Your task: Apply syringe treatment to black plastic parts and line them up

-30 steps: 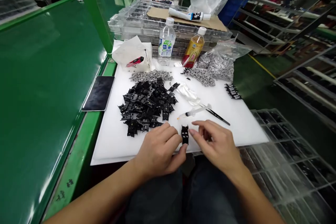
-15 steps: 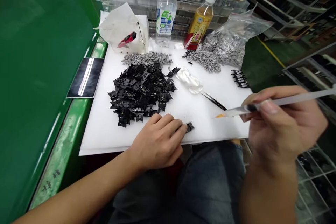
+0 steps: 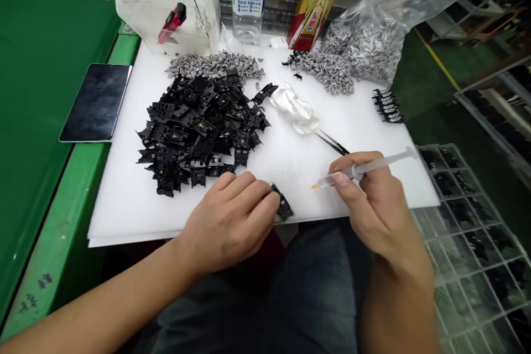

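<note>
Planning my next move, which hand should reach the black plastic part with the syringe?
Right, probably: the right hand holds the clear plastic syringe, orange tip near the small black plastic part, which the left hand touches.

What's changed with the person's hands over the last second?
The right hand picked up the syringe from the white board and now holds it with the tip pointing down-left. The left hand has lowered the black plastic part to the board and keeps its fingers against it. The pile of black parts and the tweezers stayed put.
</note>
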Action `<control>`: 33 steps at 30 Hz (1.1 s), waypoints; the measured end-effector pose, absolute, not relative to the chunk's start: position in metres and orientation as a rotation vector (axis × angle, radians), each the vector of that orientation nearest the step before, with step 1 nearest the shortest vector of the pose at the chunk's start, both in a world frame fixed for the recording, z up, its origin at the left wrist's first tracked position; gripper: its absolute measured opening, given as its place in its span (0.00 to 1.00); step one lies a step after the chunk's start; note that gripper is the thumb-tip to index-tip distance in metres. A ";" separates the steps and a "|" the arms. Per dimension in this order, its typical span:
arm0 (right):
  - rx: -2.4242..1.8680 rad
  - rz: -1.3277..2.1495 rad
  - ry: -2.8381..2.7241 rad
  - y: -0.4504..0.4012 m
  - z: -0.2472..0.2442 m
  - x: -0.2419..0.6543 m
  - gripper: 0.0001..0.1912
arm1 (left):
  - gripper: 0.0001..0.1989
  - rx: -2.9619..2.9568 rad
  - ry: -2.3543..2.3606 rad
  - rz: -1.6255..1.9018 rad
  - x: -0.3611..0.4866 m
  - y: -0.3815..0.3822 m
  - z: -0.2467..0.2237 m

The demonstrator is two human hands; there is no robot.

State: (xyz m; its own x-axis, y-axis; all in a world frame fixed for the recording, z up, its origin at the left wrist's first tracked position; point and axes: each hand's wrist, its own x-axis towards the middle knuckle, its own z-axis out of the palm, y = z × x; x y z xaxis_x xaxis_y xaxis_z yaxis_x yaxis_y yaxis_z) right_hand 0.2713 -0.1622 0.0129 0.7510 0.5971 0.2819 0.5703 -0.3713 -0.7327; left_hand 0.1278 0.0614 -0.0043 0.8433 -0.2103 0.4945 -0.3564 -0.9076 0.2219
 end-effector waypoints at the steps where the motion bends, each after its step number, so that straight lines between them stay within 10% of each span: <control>1: -1.955 0.036 -0.834 -0.160 0.012 0.271 0.04 | 0.04 2.708 -0.420 0.675 0.128 0.062 -0.005; 9: -0.917 0.434 -0.366 -0.134 0.022 0.257 0.03 | 0.24 2.730 -0.366 0.579 0.126 0.065 -0.002; 14: -0.649 0.768 -0.394 -0.113 0.013 0.263 0.31 | 0.22 2.773 -0.341 0.536 0.128 0.062 -0.003; 33: -0.923 0.901 -0.495 -0.110 0.011 0.258 0.39 | 0.21 2.766 -0.332 0.507 0.127 0.064 -0.004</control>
